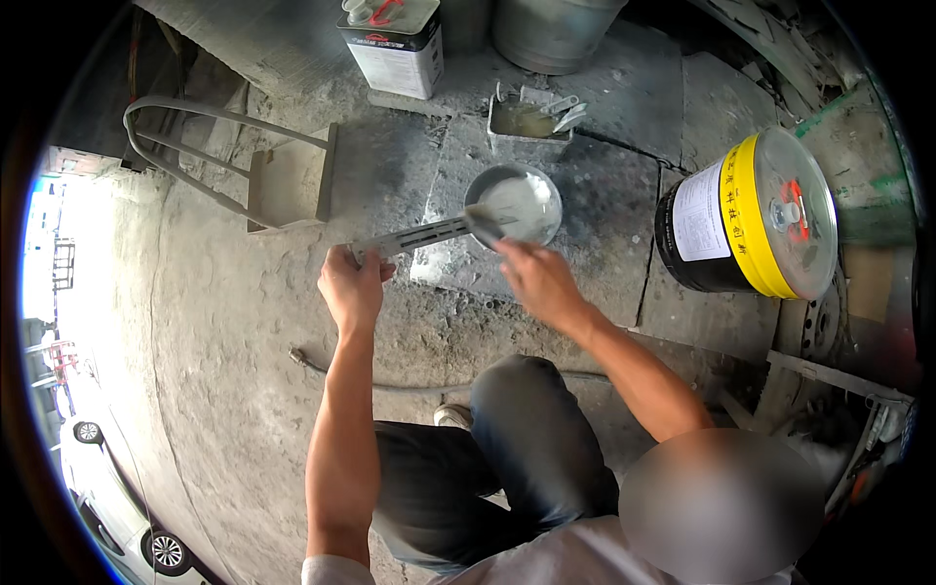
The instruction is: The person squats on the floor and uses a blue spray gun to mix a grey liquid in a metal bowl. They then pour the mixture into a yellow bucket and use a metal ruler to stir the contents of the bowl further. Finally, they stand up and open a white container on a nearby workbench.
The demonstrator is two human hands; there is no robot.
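Note:
My left hand (354,288) is closed on the near end of a long grey slotted metal strip (414,237), which slants up to the right. The strip's far end reaches the rim of a round grey bowl (558,207) with a whitish liquid inside. My right hand (538,283), blurred by motion, grips what looks like a brush (483,224). Its pale tip meets the strip's far end at the bowl's left edge. Just beyond the bowl stands a small rectangular tub (526,144) with murky liquid and white-handled tools leaning in it.
A black-and-yellow bucket (746,219) lies to the right. At the back are a rectangular can (402,63) and a large grey pail (551,37). A metal-framed stand (291,185) is at the left. A hose (419,388) crosses the floor before my knees. A white car (122,517) is outside.

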